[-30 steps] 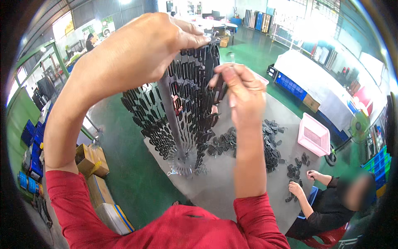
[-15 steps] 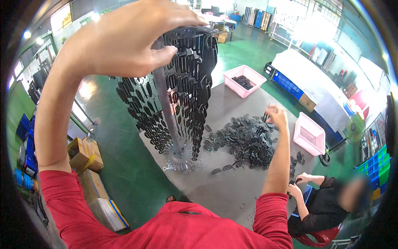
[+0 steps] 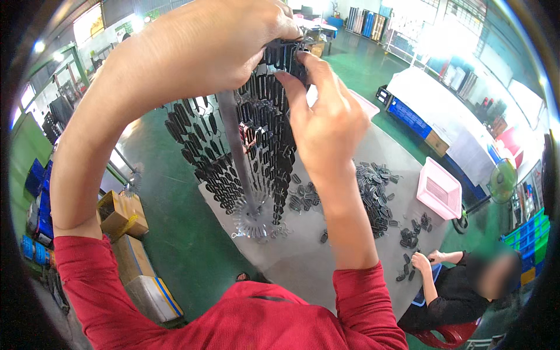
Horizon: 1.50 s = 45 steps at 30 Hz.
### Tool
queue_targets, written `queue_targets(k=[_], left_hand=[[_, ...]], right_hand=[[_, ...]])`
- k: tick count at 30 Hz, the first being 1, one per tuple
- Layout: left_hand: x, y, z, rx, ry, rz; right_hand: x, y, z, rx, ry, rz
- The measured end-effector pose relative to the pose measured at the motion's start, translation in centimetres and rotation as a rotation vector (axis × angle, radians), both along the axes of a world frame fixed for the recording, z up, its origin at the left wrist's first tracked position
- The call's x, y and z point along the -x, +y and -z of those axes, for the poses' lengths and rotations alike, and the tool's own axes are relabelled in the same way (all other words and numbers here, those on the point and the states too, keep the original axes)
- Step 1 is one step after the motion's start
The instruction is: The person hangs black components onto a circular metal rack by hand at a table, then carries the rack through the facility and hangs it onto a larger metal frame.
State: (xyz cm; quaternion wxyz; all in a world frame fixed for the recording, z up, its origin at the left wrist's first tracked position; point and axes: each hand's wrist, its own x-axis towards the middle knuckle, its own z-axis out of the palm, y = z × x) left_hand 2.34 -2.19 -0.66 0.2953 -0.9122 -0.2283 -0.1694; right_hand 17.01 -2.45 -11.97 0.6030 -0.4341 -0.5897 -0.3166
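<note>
A tall rack stands before me, with a grey central pole [image 3: 238,146] and a toothed metal disc [image 3: 252,219] at its foot. Rows of small black oval parts [image 3: 201,157] hang around it from thin hooks. My left hand [image 3: 233,46] is bent over the rack's top with its fingers curled; what they grip there is hidden. Close beside it, my right hand [image 3: 329,125] pinches a small black oval part [image 3: 298,69] between thumb and forefinger at the top right of the rack. A loose pile of such parts [image 3: 376,192] lies on the grey table [image 3: 291,262], partly behind my right forearm.
A pink basket [image 3: 440,189] sits on the table's right side; another pink basket [image 3: 364,105] shows behind my right hand. A seated co-worker [image 3: 446,291] handles parts at the lower right. Cardboard boxes [image 3: 131,256] stand on the floor at left, near another toothed stand [image 3: 133,178].
My right hand has moved from the pile up and left to the rack's top. My left hand has shifted slightly right, its fingers now curled more. The co-worker's hands have moved a little.
</note>
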Motion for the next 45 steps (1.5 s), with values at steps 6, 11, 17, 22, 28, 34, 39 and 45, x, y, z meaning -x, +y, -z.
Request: queue_targets(k=[6, 11, 17, 22, 28, 34, 39, 45], left_hand=[[-0.4, -0.5, -1.2, 0.163, 0.110, 0.023], [0.4, -0.2, -1.0, 0.116, 0.111, 0.102], [0.5, -1.5, -0.7, 0.080, 0.060, -0.011], [1.9, 1.4, -1.2, 0.131, 0.048, 0.134], [0.5, -3.0, -2.3, 0.248, 0.065, -0.147], [0.5, -2.4, -0.6, 0.131, 0.036, 0.003], [-2.1, -3.2, -3.0, 0.302, 0.191, -0.218], [-1.3, -2.3, -3.1, 0.277, 0.189, -0.148]], right_hand=[[-0.2, 1.2, -0.6, 0.184, 0.338, -0.579], [-2.0, 1.4, -0.6, 0.456, 0.582, -1.147], [-11.6, 1.0, 3.1, 0.412, 0.699, -0.756], [-22.1, 2.3, 9.4, 0.599, 0.598, -0.273], [-24.8, 3.7, 16.5, 1.081, 0.317, 0.226], [-7.7, 2.2, 4.6, 0.210, 0.222, -0.317], [-0.2, 2.3, 0.3, 0.002, 0.001, -0.072], [0.0, 3.2, -0.2, 0.172, 0.409, -0.712]])
